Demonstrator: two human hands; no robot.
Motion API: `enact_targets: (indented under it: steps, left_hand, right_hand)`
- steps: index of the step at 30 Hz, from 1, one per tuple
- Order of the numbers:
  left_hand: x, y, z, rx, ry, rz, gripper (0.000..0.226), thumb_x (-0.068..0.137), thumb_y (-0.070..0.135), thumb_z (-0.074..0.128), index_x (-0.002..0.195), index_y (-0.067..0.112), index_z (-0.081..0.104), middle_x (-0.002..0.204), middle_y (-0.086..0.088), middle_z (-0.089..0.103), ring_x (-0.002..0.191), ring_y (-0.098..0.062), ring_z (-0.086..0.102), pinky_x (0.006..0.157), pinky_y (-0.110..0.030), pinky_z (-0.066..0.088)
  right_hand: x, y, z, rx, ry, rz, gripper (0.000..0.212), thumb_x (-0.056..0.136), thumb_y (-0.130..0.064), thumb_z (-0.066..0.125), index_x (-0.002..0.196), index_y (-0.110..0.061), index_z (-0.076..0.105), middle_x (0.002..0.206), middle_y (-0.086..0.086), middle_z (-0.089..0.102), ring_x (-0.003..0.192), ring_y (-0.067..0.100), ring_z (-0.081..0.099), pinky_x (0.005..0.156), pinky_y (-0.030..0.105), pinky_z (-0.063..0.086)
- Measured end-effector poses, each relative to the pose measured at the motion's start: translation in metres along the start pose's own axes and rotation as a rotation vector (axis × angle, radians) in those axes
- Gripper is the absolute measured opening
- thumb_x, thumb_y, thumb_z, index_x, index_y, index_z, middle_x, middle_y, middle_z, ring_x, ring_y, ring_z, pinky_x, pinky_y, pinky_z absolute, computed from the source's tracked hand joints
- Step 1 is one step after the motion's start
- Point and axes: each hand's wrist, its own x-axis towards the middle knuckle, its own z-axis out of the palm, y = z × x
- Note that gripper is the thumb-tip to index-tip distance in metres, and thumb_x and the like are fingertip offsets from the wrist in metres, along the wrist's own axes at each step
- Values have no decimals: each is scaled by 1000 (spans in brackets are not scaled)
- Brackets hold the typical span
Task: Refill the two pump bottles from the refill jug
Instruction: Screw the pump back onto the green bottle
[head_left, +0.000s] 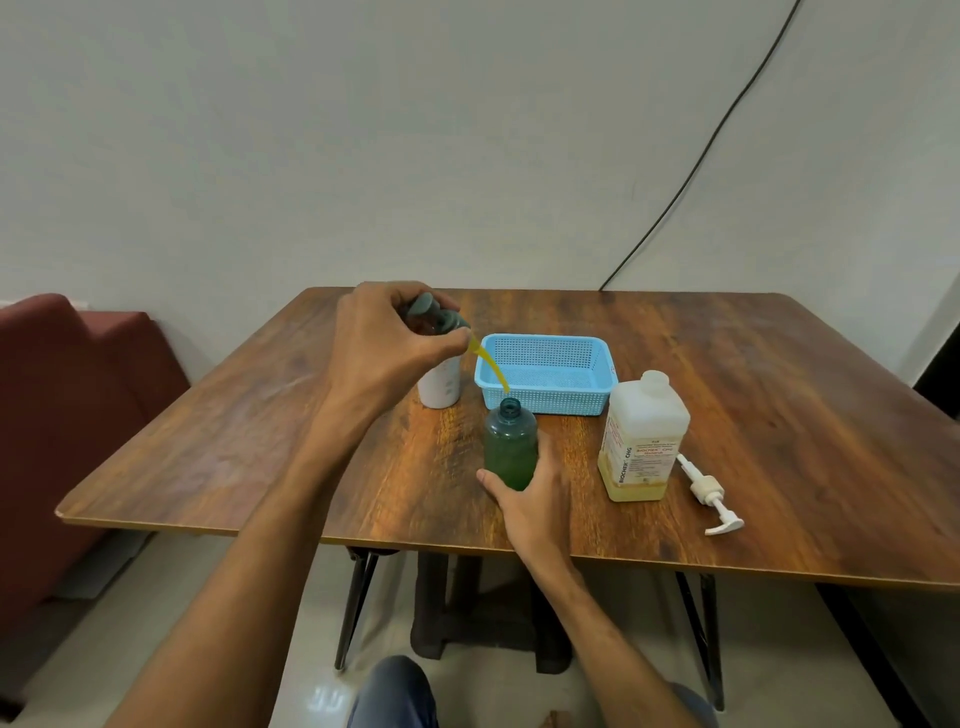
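Your left hand curls its fingers round the green pump head, its yellow tube slanting down to end just above the open green bottle. Your right hand grips that bottle's base. The refill jug stands just right of your right hand, with a white pump lying beyond it. The white bottle stands just past your left hand.
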Motion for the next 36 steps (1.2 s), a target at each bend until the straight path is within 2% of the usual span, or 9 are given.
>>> enact_targets:
  steps: [5, 9, 13, 16, 19, 21, 27, 31, 36]
  left_hand:
    - [7, 11, 7, 8, -58, -27, 13, 75, 23, 83, 81, 19, 73, 78, 14, 69, 73, -4, 68, 63, -17, 56]
    - [9, 9, 19, 20, -107, -49, 16, 74, 20, 84, 81, 8, 76, 77, 11, 70, 76, -3, 68, 60, -12, 54]
    - [10, 3, 32, 56, -142, -95, 18, 71, 21, 86, 82, 9, 77, 80, 1, 75, 75, -13, 72, 62, -29, 58]
    - [11, -2, 42, 103, -163, -118, 22, 68, 26, 87, 75, 8, 75, 73, -4, 73, 68, -18, 70, 57, -37, 57]
    - [8, -3, 53, 85, -210, -168, 18, 70, 18, 86, 74, 6, 73, 66, 2, 67, 54, -5, 63, 43, -15, 43]
    - [6, -4, 60, 84, -246, -200, 16, 71, 15, 86, 76, 5, 74, 68, 3, 68, 53, -4, 61, 44, -10, 42]
    - [-1, -14, 84, 84, -339, -275, 21, 74, 14, 85, 88, 3, 73, 78, 3, 66, 60, -9, 63, 47, -9, 45]
    - [-8, -22, 91, 59, -372, -303, 30, 75, 20, 85, 99, 5, 73, 92, -3, 73, 76, -13, 71, 58, -14, 54]
    - [-15, -25, 93, 37, -328, -297, 29, 76, 20, 85, 96, 5, 72, 83, 6, 67, 68, -7, 67, 53, -8, 50]
  right_hand:
    - [0, 1, 1, -9, 4, 4, 83, 72, -40, 87, 141, -33, 41, 135, -14, 53, 124, 7, 50, 103, 36, 49]
    - [1, 1, 2, -13, 2, 14, 85, 73, -40, 86, 143, -33, 39, 140, -12, 51, 129, 9, 48, 106, 40, 48]
    - [2, 2, 2, -12, -9, 16, 85, 73, -39, 86, 144, -32, 39, 142, -11, 50, 130, 9, 46, 108, 39, 45]
    - [2, 3, 3, -14, -17, 22, 87, 74, -40, 85, 146, -32, 37, 144, -10, 49, 133, 11, 45, 109, 41, 45]
    - [1, 4, 2, -9, -14, 15, 87, 74, -42, 85, 147, -32, 37, 143, -10, 50, 132, 11, 46, 109, 41, 46]
    - [0, 5, 3, -6, -18, 22, 88, 74, -42, 85, 148, -31, 36, 143, -10, 50, 131, 11, 46, 108, 41, 45]
    - [1, 6, 5, -14, -8, 20, 86, 74, -45, 84, 145, -34, 37, 139, -11, 52, 127, 9, 49, 105, 40, 48]
    - [1, 7, 5, -12, -4, 4, 85, 75, -46, 83, 145, -35, 36, 140, -12, 52, 128, 9, 49, 104, 40, 49]
    - [0, 7, 4, -7, 5, -15, 82, 75, -44, 83, 142, -37, 37, 136, -14, 53, 125, 6, 49, 103, 37, 50]
